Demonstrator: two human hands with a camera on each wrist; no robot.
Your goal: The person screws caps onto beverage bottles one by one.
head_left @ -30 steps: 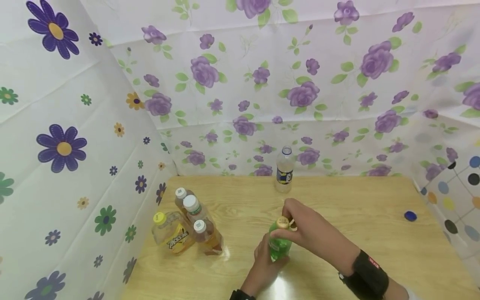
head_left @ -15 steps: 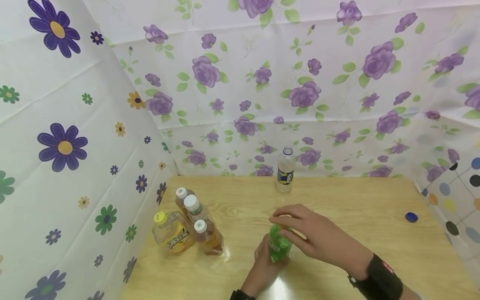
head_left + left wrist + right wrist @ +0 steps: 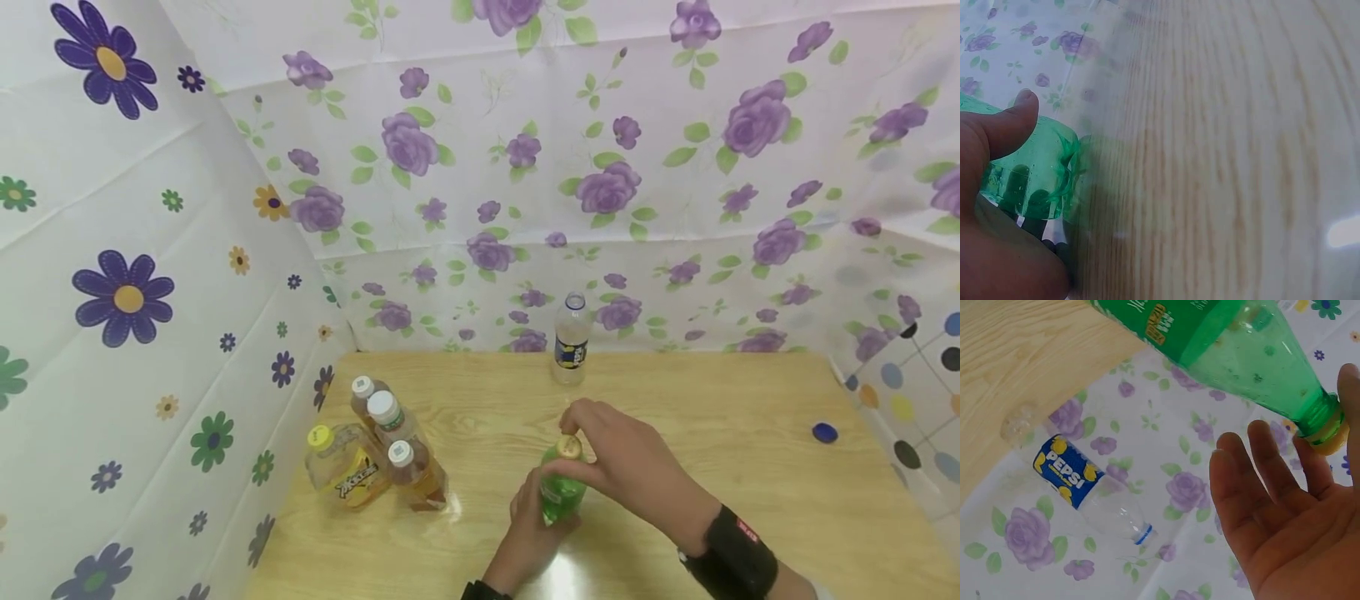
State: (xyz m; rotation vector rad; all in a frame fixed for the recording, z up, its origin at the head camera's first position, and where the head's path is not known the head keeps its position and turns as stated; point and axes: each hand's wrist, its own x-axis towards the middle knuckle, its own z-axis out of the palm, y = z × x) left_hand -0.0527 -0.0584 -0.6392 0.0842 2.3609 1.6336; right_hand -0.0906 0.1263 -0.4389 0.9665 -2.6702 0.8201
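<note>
A green plastic bottle (image 3: 561,496) stands on the table in front of me in the head view. My left hand (image 3: 527,527) grips its lower part; in the left wrist view, the thumb lies along the green bottle (image 3: 1041,159), with fingers showing through from behind. At the top, my right hand (image 3: 633,467) pinches the yellow cap (image 3: 569,447) between thumb and forefinger. Seen from the right wrist, that cap (image 3: 1330,436) sits on the neck, and the other fingers (image 3: 1272,465) stand off the bottle.
Behind the green bottle is an uncapped clear Pepsi bottle (image 3: 570,350). A blue cap (image 3: 824,432) lies at the right. Several capped bottles cluster at the left, including a yellow-capped one (image 3: 345,471) and a white-capped one (image 3: 417,477). Flowered sheets (image 3: 450,208) enclose the table.
Half a second ago my right fingers were extended over the cap, hiding it. They have swung back and curled to the cap, as one second ago. The left hand holds its place.
</note>
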